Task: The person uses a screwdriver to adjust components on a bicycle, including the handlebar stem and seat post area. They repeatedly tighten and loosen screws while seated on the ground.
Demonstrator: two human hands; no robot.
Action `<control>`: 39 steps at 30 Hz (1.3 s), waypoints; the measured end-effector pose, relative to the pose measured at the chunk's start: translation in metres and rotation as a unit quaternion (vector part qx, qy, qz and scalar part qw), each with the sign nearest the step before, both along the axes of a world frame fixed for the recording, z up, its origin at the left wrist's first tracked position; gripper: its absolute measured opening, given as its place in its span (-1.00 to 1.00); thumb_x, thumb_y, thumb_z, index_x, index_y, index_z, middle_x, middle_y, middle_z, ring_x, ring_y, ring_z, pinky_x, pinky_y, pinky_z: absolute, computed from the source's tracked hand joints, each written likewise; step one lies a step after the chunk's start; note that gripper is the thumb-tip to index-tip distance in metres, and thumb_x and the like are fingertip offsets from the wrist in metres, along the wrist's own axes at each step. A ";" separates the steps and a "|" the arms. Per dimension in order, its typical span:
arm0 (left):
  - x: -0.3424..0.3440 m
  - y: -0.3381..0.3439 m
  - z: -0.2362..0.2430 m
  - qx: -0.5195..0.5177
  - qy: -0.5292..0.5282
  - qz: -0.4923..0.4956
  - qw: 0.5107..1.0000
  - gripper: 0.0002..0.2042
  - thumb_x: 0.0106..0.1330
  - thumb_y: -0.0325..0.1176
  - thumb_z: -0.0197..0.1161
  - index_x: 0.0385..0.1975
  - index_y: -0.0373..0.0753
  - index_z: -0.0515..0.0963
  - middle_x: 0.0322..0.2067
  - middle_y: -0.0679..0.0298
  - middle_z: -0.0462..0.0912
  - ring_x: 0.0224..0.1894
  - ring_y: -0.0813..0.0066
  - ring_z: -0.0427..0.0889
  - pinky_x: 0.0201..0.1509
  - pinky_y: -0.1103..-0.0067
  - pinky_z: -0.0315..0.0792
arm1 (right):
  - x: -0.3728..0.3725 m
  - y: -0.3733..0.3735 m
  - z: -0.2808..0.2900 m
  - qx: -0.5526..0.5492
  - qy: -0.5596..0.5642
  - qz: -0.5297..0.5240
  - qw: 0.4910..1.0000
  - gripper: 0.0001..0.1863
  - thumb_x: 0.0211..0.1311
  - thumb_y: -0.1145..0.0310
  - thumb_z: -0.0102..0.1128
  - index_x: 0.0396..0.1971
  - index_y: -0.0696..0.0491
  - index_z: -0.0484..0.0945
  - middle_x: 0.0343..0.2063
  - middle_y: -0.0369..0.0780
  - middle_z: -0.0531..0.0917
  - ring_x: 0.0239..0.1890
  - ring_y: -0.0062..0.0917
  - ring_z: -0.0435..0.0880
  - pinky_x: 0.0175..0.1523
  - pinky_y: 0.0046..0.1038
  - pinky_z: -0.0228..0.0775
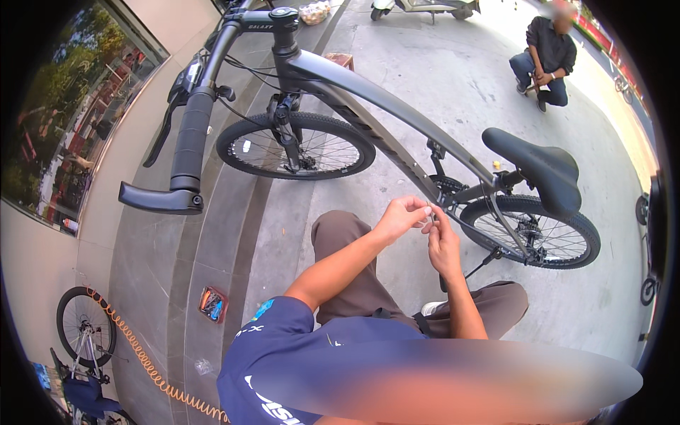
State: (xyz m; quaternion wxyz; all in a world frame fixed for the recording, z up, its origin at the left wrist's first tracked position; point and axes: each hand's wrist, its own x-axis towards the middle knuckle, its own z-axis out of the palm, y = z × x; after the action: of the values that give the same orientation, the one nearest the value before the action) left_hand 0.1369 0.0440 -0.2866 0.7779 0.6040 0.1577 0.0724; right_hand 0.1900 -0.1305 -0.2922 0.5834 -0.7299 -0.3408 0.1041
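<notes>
My left hand [402, 219] and my right hand [444, 246] meet in front of me, fingertips pinched close together. Between them is something small and thin, too tiny to name. Just beyond my fingers stands a dark grey bicycle [382, 101], upright, its handlebar toward the left and its black saddle [542, 166] toward the right. The chainring [448, 186] and crank are right behind my fingertips, partly hidden by them. To the right of my right hand is the rear wheel [591, 237]; the front wheel [234, 157] is farther left.
A red tray of tools [212, 304] lies on the paving to my left. An orange coiled hose [134, 347] runs past it near another bicycle [86, 327]. A person [549, 53] sits low at the far right. A white scooter [425, 6] stands at the back.
</notes>
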 end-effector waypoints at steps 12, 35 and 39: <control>-0.039 0.048 0.250 0.378 -0.310 0.200 0.849 -0.78 0.48 -0.51 0.35 0.06 -0.33 0.61 0.01 0.27 0.66 -0.02 0.59 0.66 0.15 0.58 0.56 | 0.046 0.026 0.243 0.172 -0.043 0.053 0.983 -0.45 0.62 0.51 -0.05 0.54 0.00 0.25 -0.28 -0.27 0.70 -0.42 -0.74 0.58 -0.26 -0.60 0.54; 0.067 0.338 0.540 0.741 0.349 0.134 0.558 -0.26 0.26 -0.12 0.55 0.42 -0.16 0.42 0.15 -0.02 0.67 0.02 0.15 0.73 -0.03 0.27 0.68 | 0.168 0.347 0.327 0.203 -0.129 0.225 0.944 -0.38 0.45 0.53 -0.03 0.46 -0.21 0.38 -0.33 -0.22 0.76 -0.39 -0.57 0.75 -0.10 -0.42 0.65; 0.061 0.350 0.525 0.780 0.244 0.133 0.561 -0.39 0.25 -0.27 0.57 0.29 -0.31 0.54 0.01 0.05 0.76 -0.01 0.26 0.74 0.13 0.40 0.63 | 0.161 0.383 0.322 0.207 -0.112 0.287 0.928 -0.41 0.52 0.52 -0.03 0.49 -0.18 0.33 -0.29 -0.25 0.75 -0.36 -0.62 0.71 -0.11 -0.46 0.64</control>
State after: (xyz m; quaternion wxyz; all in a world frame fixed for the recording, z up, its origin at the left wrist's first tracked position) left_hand 0.1976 0.3936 0.2386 -0.0832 0.9422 0.3016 0.1198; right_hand 0.3510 0.2529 0.0300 0.6248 -0.4705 -0.6128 0.1124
